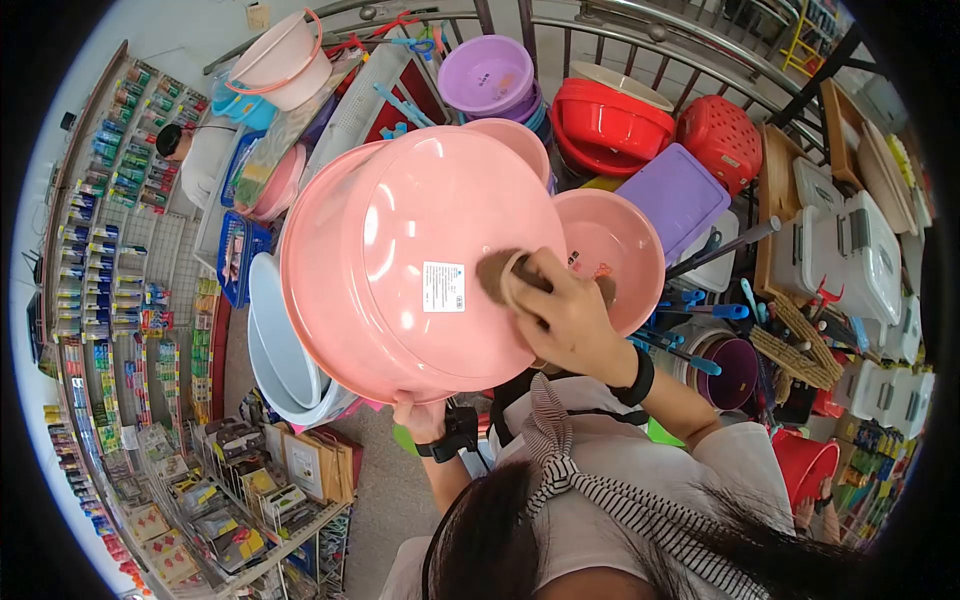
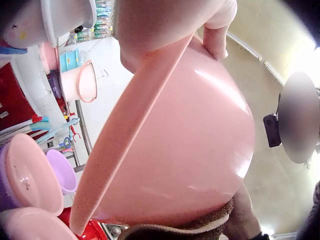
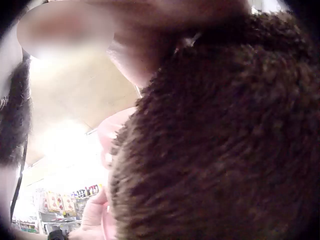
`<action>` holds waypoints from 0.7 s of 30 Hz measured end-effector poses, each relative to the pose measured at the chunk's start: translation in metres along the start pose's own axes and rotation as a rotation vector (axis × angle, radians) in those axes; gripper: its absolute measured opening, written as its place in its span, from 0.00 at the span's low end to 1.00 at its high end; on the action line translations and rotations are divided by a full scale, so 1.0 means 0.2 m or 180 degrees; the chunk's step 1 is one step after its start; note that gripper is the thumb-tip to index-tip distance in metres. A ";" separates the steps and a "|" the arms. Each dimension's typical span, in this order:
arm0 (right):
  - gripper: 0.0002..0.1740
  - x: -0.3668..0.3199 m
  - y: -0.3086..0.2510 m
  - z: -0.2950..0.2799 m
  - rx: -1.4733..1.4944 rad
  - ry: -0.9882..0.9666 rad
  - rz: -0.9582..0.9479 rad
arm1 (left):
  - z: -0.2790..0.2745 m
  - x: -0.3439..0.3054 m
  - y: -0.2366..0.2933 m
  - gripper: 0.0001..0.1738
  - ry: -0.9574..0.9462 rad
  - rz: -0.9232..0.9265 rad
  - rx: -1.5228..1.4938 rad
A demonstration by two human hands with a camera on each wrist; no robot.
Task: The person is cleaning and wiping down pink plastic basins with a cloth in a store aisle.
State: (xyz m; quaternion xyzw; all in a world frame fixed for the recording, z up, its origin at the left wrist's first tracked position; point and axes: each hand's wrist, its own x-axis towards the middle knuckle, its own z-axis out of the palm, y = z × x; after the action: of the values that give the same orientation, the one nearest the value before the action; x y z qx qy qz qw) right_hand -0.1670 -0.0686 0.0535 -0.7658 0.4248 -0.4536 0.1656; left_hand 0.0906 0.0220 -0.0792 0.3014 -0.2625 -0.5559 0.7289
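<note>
A large pink plastic basin (image 1: 400,220) is held up tilted, its underside towards the head camera, with a white printed label (image 1: 444,287) on the base. My left hand (image 1: 422,416) grips its rim from below; in the left wrist view the fingers of this hand (image 2: 170,25) wrap over the rim. In my right hand (image 1: 572,318) is a fuzzy brown cloth (image 1: 497,280), held against the basin's base beside the label. The same brown cloth (image 3: 220,135) fills much of the right wrist view and hides most of the right hand.
Behind stand stacked purple basins (image 1: 486,75), red basins (image 1: 612,115) and a purple lid (image 1: 677,200). Another pink basin (image 1: 628,230) lies close right, a pale blue tub (image 1: 275,345) left. Shelves of small goods (image 1: 130,200) line the left; storage boxes (image 1: 850,255) stand right.
</note>
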 end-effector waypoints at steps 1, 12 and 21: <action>0.21 -0.02 -0.02 0.00 0.0000 -0.0005 -0.0002 | -0.02 0.00 -0.01 0.50 0.0129 -0.0044 -0.0042; 0.19 -0.08 0.05 -0.05 0.0355 -0.0213 0.0364 | 0.06 -0.01 -0.01 0.48 0.0254 -0.0108 0.0190; 0.17 -0.09 0.15 -0.19 0.0829 0.0124 0.0506 | 0.37 0.03 0.14 0.41 0.0250 0.0423 0.1396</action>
State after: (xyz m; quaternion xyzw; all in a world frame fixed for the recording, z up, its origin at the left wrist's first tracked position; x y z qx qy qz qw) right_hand -0.2169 -0.0675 0.0447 -0.6929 0.4248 -0.5051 0.2906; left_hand 0.0577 0.0109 -0.0076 0.4560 -0.3677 -0.4242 0.6906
